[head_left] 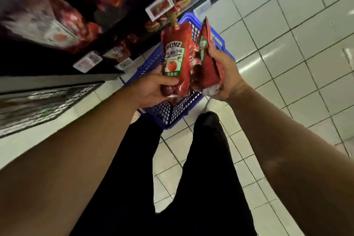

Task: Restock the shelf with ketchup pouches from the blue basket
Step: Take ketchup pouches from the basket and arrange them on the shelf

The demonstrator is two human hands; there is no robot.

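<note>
Our left thumb (168,81) lies curled across the lower front of a ketchup pouch (175,57), and the rest of the left hand (153,90) wraps under and behind it, so that hand is clasping the pouch near its bottom. The pouch stands nearly upright, label toward us, its spout (174,18) pointing up toward the shelf (122,30).

Our right hand (224,74) is closed around a bundle of pouches (206,63), fingers curled round the far side and thumb on the near side. These are seen edge-on and crumpled together; we cannot tell how many there are. The bundle sits just beside the left-hand pouch, the two touching or nearly so.

Both hands hover above the basket (172,115), which stands on the tiled floor (287,44) right against the base of the shelf. Its handle (220,41) shows beyond the bundle. What remains inside the basket is hidden behind the hands and pouches.

To the left of the basket, the shelf carries more red packs (63,23), blurred, with price tags (160,6) along its edges. Below the basket, nearer us, our dark trouser legs (201,168) stand on the floor.
</note>
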